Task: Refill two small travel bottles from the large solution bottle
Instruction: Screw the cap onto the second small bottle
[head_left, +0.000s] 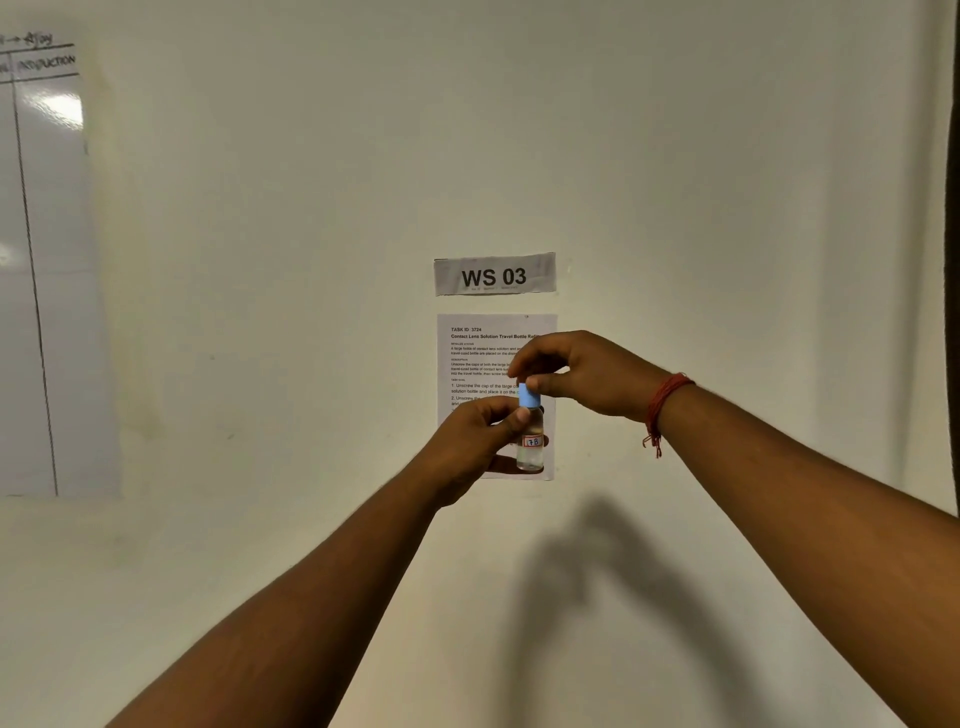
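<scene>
In mid-air before the far wall, in the head view, the left hand (480, 441) grips an upright small bottle (531, 447), part full, while the right hand (582, 371) pinches its blue cap (530, 397). With no desk beneath, a loose grip while twisting could drop or tilt it, spilling solution; the cap could cross-thread.

We see one small clear travel bottle (530, 441) upright at centre frame, raised before the wall, blue cap (530, 397) on, liquid inside, label marked "7B".
</scene>
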